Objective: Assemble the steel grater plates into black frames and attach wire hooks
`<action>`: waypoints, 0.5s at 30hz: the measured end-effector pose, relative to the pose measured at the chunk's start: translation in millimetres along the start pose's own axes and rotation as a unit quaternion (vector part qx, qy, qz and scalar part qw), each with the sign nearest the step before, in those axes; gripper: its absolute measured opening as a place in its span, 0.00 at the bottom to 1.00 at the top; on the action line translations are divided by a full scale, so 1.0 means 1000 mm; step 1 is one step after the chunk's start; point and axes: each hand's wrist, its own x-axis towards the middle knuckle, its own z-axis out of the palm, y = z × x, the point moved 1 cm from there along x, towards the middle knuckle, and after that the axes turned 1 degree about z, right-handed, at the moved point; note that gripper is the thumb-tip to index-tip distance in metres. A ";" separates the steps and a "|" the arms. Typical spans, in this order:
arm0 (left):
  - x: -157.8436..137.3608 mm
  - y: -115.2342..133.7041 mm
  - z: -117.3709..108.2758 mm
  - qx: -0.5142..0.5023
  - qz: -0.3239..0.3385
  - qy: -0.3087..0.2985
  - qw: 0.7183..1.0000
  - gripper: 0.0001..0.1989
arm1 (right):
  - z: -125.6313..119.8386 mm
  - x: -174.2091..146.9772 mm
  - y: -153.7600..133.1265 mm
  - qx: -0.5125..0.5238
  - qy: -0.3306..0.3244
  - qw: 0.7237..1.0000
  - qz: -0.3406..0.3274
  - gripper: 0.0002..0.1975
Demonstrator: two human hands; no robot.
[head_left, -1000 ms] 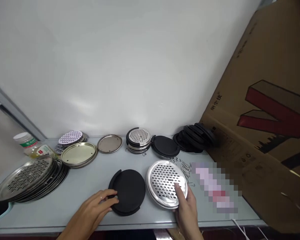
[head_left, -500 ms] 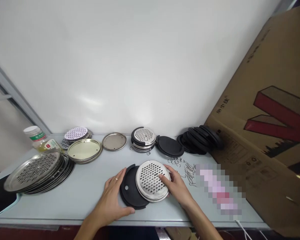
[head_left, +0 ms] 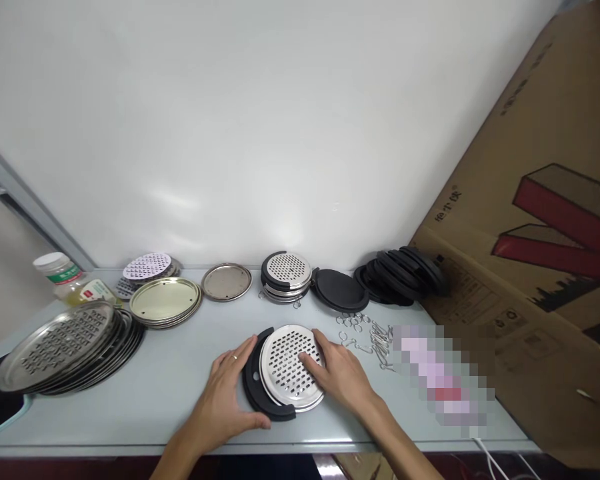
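Observation:
A round metal grater plate [head_left: 286, 370] with rows of slots lies partly inside a black round holder [head_left: 256, 395] near the table's front. My left hand [head_left: 224, 393], with a ring on one finger, grips the holder's left edge between thumb and fingers. On the other side my right hand [head_left: 341, 373] clasps the grater plate's right rim, thumb resting on the slotted face. Most of the holder is hidden beneath the plate. Behind my hands stands a stack of grater plates in black holders [head_left: 286, 272].
Left are stacked large grater plates [head_left: 63, 340], gold-coloured discs [head_left: 164, 300], a lilac grater plate [head_left: 147, 266] and a white-capped jar [head_left: 63, 273]. A metal disc [head_left: 227, 281] lies behind. Black holders [head_left: 403, 277], rings with chains [head_left: 353, 321] and a large cardboard box [head_left: 520, 300] are right.
My right hand has moved left with the grater plate, which now covers more of the black holder. My left hand stays on the holder. The view has shifted slightly.

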 end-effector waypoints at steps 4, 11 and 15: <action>0.002 0.003 0.002 -0.002 0.001 -0.013 1.000 0.66 | 0.003 0.001 -0.009 -0.051 -0.008 0.999 -0.015 0.25; 0.003 0.009 0.004 -0.014 0.015 -0.055 0.998 0.67 | 0.008 0.000 -0.017 -0.079 -0.017 0.996 -0.037 0.25; 0.004 0.009 0.002 -0.013 0.012 -0.058 0.998 0.67 | 0.009 -0.001 -0.018 -0.080 -0.008 0.996 -0.036 0.26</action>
